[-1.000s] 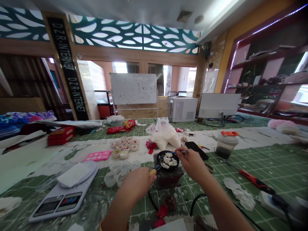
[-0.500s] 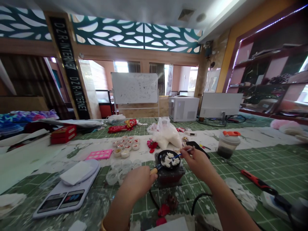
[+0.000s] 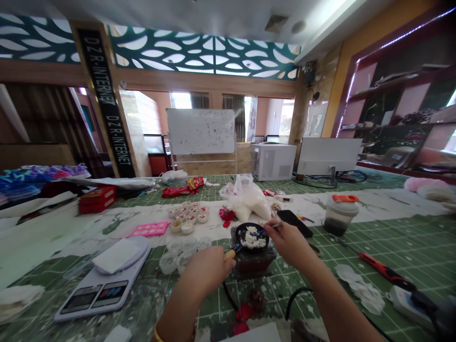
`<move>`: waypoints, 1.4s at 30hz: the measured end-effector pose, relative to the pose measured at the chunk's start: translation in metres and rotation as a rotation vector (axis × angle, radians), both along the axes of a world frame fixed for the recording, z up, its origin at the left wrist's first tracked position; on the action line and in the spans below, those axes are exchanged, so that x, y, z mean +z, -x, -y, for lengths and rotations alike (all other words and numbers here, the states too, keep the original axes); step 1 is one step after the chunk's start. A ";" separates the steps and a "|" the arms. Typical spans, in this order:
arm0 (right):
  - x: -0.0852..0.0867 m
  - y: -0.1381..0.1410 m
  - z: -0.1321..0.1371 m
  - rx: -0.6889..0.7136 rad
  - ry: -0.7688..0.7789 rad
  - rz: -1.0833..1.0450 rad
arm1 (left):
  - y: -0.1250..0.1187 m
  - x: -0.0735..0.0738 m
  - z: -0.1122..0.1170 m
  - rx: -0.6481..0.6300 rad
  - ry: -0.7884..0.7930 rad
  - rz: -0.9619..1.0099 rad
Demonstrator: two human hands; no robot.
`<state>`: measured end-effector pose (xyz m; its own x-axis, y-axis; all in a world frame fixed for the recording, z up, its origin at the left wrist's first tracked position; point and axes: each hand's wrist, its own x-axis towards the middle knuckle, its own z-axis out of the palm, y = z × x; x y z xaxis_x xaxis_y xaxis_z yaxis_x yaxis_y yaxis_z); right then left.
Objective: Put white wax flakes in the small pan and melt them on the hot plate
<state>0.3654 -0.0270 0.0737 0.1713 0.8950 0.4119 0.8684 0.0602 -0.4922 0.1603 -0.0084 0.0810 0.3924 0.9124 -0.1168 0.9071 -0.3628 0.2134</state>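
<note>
My left hand is closed around the wooden handle of a small black frying pan. White lumps lie in the pan, which rests on a dark, boxy hot plate. Between the fingers of my right hand is a thin blue stirring stick; its lower end reaches in among the lumps. The exact shape of the stick's tip is too small to make out.
Behind the pan stands a plastic bag of white granules. Filled small cups and clear cups are to the left, near a kitchen scale. A lidded tub, soldering iron and black phone are to the right.
The stick in my right hand has shifted slightly within the pan, and its angle is flatter. My left hand keeps hold of the pan handle. The whole view has moved a little.
</note>
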 end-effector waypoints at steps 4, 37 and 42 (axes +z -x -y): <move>0.003 -0.003 0.005 0.074 0.003 -0.160 | -0.001 -0.002 -0.001 0.002 0.008 -0.014; -0.051 -0.059 0.027 0.119 0.012 -1.096 | 0.003 -0.013 -0.018 -0.050 0.008 -0.038; -0.074 -0.095 0.039 -0.089 -0.221 -0.392 | 0.003 -0.012 -0.019 -0.063 0.045 -0.053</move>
<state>0.4600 -0.0655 -0.0006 0.4246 0.7680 0.4795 0.6254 0.1342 -0.7687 0.1578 0.0106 0.0693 0.4411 0.8794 -0.1790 0.8932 -0.4108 0.1829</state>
